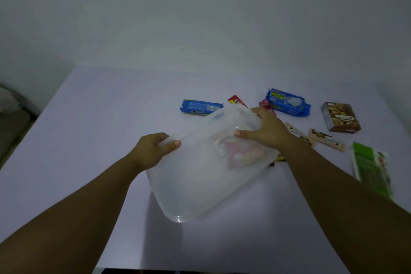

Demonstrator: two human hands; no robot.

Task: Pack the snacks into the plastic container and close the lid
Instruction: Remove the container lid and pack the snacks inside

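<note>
My left hand (153,151) and right hand (265,132) each grip the translucent plastic container (200,184), tilted above the white table (89,129).

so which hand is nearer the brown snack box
Right. The right hand grips the container's far edge, on the side toward the brown snack box; the left hand holds the opposite edge, farther away.

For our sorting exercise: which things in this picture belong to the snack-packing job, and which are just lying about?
Belonging to the job:
plastic container, held by the left hand and right hand
two blue biscuit packs
brown box
green packet
two tan packets
red packet

Just lying about:
only the table and wall; nothing else shows.
</note>
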